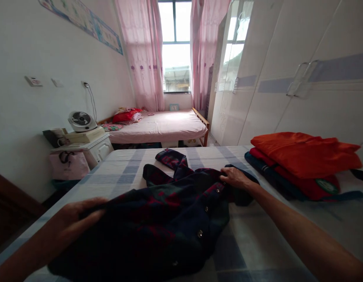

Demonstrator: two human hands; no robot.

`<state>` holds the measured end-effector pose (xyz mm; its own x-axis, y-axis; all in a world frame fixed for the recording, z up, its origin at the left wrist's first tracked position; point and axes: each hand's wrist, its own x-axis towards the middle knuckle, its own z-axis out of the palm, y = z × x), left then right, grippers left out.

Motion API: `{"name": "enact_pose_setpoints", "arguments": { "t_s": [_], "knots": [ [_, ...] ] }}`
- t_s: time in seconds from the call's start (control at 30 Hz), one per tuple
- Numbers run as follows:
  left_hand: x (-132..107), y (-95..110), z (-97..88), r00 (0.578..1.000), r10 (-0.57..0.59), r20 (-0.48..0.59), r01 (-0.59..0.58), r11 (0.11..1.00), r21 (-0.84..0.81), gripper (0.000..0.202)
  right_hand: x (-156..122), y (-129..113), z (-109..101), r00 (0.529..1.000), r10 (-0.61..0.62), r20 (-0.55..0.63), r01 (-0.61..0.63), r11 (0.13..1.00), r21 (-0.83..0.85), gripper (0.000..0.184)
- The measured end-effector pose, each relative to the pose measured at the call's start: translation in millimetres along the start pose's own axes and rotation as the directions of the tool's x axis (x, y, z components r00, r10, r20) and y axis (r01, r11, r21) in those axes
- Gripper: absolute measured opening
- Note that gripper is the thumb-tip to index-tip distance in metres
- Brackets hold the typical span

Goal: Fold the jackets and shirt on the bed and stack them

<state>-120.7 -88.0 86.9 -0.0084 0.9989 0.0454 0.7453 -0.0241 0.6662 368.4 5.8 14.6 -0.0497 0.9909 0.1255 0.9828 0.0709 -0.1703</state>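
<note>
A dark blue and red plaid shirt (pixel 169 211) with metal snaps lies spread on the checked bed (pixel 252 243) in front of me. My left hand (pixel 72 221) grips the shirt's near left edge, fingers curled over the cloth. My right hand (pixel 236 177) is stretched out to the shirt's far right part, near the collar, with fingers closed on the fabric. One sleeve (pixel 172 158) trails toward the far side of the bed.
A stack of folded clothes (pixel 304 156), orange on top, red and dark blue below, sits at the bed's right. White wardrobes (pixel 287 78) line the right wall. A second bed (pixel 160 125) stands under the window. A nightstand with a small fan (pixel 81 120) is at left.
</note>
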Motion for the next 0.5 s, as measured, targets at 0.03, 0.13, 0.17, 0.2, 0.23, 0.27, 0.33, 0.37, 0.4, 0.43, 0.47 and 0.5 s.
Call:
{"name": "enact_pose_setpoints", "arguments": {
  "t_s": [0.03,0.13,0.17,0.2,0.23,0.27,0.33,0.37,0.4,0.43,0.47,0.5],
  "knots": [
    [15,13,-5.1,1.000,0.014,0.020,-0.013,0.999,-0.041,0.050,0,4,-7,1.000,0.006,-0.017,-0.006,1.000,0.009,0.026],
    [70,62,-5.6,0.923,0.102,-0.371,-0.119,0.993,-0.023,0.048,-1,21,-38,0.960,0.154,-0.232,-0.132,0.985,0.107,0.034],
    [90,77,-0.3,0.841,0.183,-0.510,-0.196,0.980,0.029,0.043,-1,28,-48,0.919,0.235,-0.316,-0.194,0.968,0.157,0.037],
    [110,90,7.3,0.782,0.251,-0.571,-0.262,0.963,0.065,0.043,-3,36,-56,0.869,0.318,-0.379,-0.258,0.945,0.202,0.039],
    [126,101,16.8,0.770,0.297,-0.564,-0.297,0.950,0.094,0.049,-4,44,-61,0.824,0.388,-0.413,-0.317,0.920,0.232,0.041],
    [138,107,27.5,0.785,0.337,-0.520,-0.320,0.939,0.124,0.054,-7,51,-62,0.797,0.434,-0.419,-0.363,0.900,0.241,0.042],
    [146,108,49.8,0.847,0.401,-0.350,-0.373,0.916,0.146,0.057,-17,63,-55,0.789,0.464,-0.404,-0.402,0.886,0.233,0.047],
    [141,102,60.0,0.872,0.426,-0.241,-0.401,0.904,0.146,0.055,-24,68,-48,0.799,0.455,-0.394,-0.395,0.890,0.226,0.051],
    [131,92,69.2,0.888,0.440,-0.132,-0.423,0.895,0.140,0.051,-33,70,-38,0.815,0.434,-0.385,-0.376,0.901,0.218,0.056],
    [117,79,77.1,0.893,0.449,-0.021,-0.443,0.886,0.135,0.048,-42,72,-28,0.831,0.409,-0.376,-0.356,0.912,0.206,0.061],
    [100,64,83.7,0.901,0.419,0.112,-0.432,0.890,0.144,0.053,-51,73,-18,0.847,0.388,-0.363,-0.340,0.921,0.191,0.066],
    [82,48,89.3,0.907,0.369,0.203,-0.405,0.898,0.173,0.060,-60,72,-8,0.864,0.367,-0.346,-0.324,0.930,0.176,0.070]
  ]
}}
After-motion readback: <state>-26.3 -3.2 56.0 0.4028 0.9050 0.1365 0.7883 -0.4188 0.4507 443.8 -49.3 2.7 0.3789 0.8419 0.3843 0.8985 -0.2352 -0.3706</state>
